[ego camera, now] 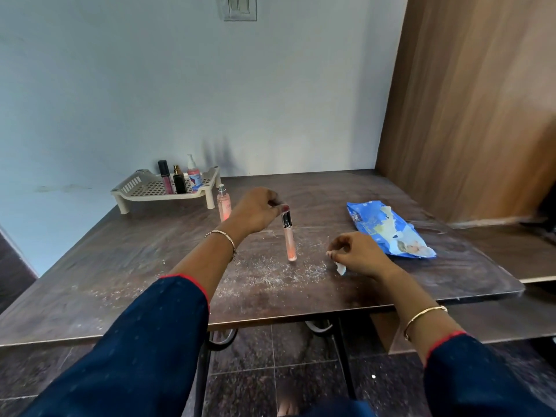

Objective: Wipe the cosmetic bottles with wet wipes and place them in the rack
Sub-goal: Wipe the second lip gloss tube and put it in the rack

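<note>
Brown table (361, 194) pushed up to a pale blue wall (150, 100), with white dust (270, 275) spilled near the front edge. At the far left corner, a cream rack (144, 188) with three bottles standing in it already: a pink gloss with a black cap (165, 176), a small dark bottle (179, 180) and a white pump bottle (192, 174). Just beside the rack, on the table, a pink spray bottle (224, 203), upright. Off to the right, a blue pack of wipes (388, 230) lying flat.

Fingers of the left hand (255, 210) curled, pinching a thin pink tube (288, 239) by its dark cap. Tube tilted, cap end up, bottom end down by the white dust; touching the table or just above it, hard to tell. Low near the tube but apart from it, the right hand (359, 254), fingers curled round a small white wipe (341, 268), only a corner poking out.

Probably very light, this tube, and hard, not squishy. Smooth and round too, so likely slippery once wet and quick to roll away if laid down. Might crack if dropped; glass or plastic, cannot tell. Good place to hold: the dark cap, leaving the long pink part free for the wipe. Then maybe a swap to the clean pink part to wipe the cap. Gentle pinch, not a hard squeeze. Thin at the bottom, so likely to tip over in the rack unless set down slowly.
</note>
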`<act>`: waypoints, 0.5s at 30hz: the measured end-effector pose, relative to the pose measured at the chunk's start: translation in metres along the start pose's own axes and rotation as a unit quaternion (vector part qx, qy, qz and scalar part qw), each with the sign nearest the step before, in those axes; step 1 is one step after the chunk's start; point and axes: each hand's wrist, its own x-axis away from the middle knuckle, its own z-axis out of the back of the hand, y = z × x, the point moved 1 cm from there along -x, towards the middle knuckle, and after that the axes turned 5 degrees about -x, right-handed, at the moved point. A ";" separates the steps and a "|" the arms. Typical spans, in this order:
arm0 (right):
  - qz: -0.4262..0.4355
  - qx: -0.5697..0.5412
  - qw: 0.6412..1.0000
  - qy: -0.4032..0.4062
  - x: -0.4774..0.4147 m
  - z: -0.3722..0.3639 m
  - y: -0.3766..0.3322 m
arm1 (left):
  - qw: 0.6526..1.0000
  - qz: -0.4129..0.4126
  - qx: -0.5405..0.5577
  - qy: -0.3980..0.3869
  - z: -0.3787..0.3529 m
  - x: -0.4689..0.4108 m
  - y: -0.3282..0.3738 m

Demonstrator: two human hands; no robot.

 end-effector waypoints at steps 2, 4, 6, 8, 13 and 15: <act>-0.003 0.034 0.999 -0.013 0.010 0.002 0.001 | 1.000 -0.003 0.004 -0.002 -0.002 0.004 0.004; 0.002 0.067 0.998 -0.007 0.016 0.003 0.001 | 1.000 -0.005 0.007 -0.005 -0.004 0.007 0.007; 0.007 0.097 0.995 0.015 0.018 0.003 0.001 | 1.000 -0.007 0.014 -0.004 -0.005 0.009 0.008; 0.005 0.112 0.993 0.025 0.019 0.003 0.001 | 1.000 -0.010 0.025 -0.002 -0.006 0.011 0.009; 0.006 0.107 0.993 0.047 0.021 0.002 0.003 | 0.998 -0.041 0.052 0.000 -0.006 0.015 0.009; 0.008 0.079 0.995 0.066 0.021 0.001 0.000 | 0.996 -0.051 0.069 0.006 -0.006 0.018 0.009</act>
